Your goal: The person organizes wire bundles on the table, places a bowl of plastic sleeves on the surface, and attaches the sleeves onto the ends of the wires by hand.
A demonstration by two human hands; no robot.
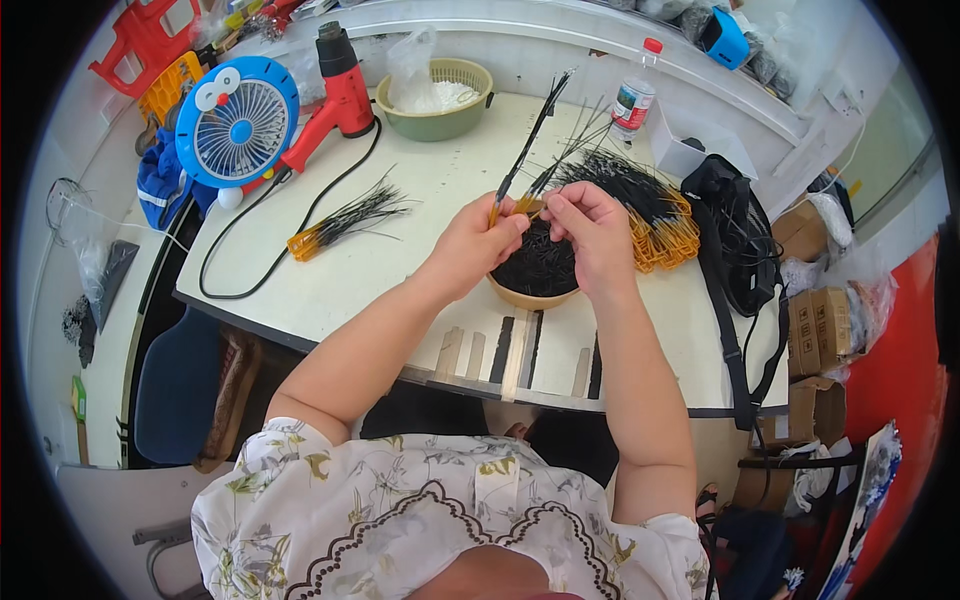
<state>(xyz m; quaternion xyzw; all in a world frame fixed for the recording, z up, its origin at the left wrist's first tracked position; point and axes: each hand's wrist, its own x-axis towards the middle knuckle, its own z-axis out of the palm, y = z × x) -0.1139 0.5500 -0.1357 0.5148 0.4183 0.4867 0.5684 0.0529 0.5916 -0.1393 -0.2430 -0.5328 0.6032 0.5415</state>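
Note:
My left hand (465, 248) is closed around a few black wires (531, 135) with orange lower ends, which stick up and away from me. Close beside it, the thumb and fingers of my right hand (597, 225) pinch together at the wires; what lies between them is too small to make out. Below both hands stands a tan bowl (533, 300) filled with short black pieces (540, 268). To the right of my right hand lies a large pile of black wires with orange looped ends (655, 225). A smaller bundle of the same wires (340, 222) rests on the left of the table.
Along the back left stand a blue fan (240, 130), a red heat gun (345, 95) with its cord on the table (420, 215), and a green basin (435, 122). At the back right are a bottle (633, 100), a white box (690, 150) and a black bag (740, 240).

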